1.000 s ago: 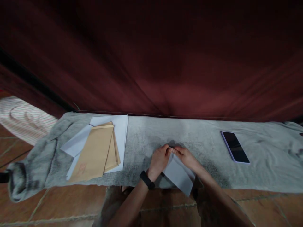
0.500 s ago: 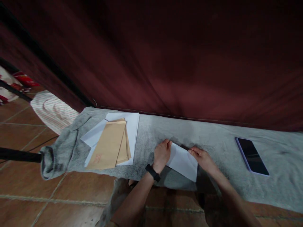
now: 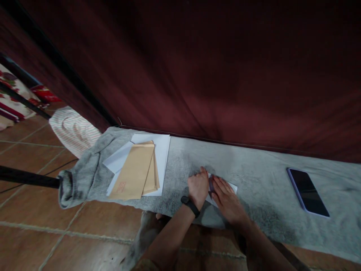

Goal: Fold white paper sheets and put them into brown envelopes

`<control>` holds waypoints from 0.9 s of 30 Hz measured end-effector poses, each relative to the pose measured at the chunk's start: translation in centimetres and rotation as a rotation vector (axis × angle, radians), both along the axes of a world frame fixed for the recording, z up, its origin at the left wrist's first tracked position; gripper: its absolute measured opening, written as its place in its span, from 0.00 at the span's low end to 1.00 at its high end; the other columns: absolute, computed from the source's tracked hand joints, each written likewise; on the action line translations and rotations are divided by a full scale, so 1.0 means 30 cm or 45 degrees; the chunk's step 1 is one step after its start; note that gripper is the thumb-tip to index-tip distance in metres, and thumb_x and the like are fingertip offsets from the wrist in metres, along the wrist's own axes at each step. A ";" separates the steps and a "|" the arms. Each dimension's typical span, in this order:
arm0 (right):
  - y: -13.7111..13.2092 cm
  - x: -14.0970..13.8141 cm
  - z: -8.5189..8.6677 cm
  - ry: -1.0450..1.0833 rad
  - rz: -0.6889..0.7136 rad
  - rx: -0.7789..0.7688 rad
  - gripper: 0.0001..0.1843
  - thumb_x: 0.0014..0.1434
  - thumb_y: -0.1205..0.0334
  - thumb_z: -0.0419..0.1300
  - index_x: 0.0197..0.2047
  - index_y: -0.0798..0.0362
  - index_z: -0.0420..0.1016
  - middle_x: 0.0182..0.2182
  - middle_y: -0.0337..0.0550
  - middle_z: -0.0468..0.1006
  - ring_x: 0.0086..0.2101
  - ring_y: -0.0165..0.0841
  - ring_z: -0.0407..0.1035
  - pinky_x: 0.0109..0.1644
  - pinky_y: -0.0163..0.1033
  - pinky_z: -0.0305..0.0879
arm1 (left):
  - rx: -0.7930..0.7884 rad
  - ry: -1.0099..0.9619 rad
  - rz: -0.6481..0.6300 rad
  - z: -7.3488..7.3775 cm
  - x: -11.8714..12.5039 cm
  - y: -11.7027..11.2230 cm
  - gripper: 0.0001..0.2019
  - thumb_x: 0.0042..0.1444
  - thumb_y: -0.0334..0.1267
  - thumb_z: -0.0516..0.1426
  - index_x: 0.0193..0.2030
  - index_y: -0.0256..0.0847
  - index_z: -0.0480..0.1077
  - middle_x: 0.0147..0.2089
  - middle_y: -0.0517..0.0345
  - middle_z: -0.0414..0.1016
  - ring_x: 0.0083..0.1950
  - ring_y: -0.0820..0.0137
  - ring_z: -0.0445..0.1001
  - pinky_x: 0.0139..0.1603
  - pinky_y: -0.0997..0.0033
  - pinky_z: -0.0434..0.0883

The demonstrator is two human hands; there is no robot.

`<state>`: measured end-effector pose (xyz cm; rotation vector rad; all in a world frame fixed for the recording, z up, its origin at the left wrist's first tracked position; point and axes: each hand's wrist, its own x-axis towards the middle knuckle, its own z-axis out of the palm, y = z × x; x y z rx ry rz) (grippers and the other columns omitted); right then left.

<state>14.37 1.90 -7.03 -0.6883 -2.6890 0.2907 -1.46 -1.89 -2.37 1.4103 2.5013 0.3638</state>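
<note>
A white sheet of paper [image 3: 234,187] lies on the grey cloth in front of me, mostly covered by my hands. My left hand [image 3: 198,185], with a dark band on its wrist, is closed at the paper's left end, thumb and fingers drawn together there. Flat across the paper's middle rests my right hand [image 3: 225,195], its fingers stretched out side by side. Only small white parts show around the right hand, so I cannot tell how the paper is folded beneath it.
Left of my hands, brown envelopes [image 3: 132,169] lie over white sheets [image 3: 163,150]. A phone [image 3: 308,192] in a purple case lies at the right. The grey cloth [image 3: 180,158] covers a narrow surface, with a dark red curtain [image 3: 197,82] behind it.
My right hand has moved left from the paper's far edge and now lies flat on it. Less of the paper shows than before. My left hand stays at its left end.
</note>
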 end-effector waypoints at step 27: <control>-0.027 -0.004 -0.038 -0.160 -0.102 0.156 0.31 0.72 0.49 0.47 0.73 0.51 0.58 0.72 0.51 0.57 0.68 0.48 0.54 0.72 0.61 0.46 | 0.018 0.155 -0.068 0.006 -0.016 -0.081 0.17 0.72 0.41 0.45 0.58 0.40 0.70 0.30 0.52 0.81 0.34 0.61 0.82 0.32 0.67 0.70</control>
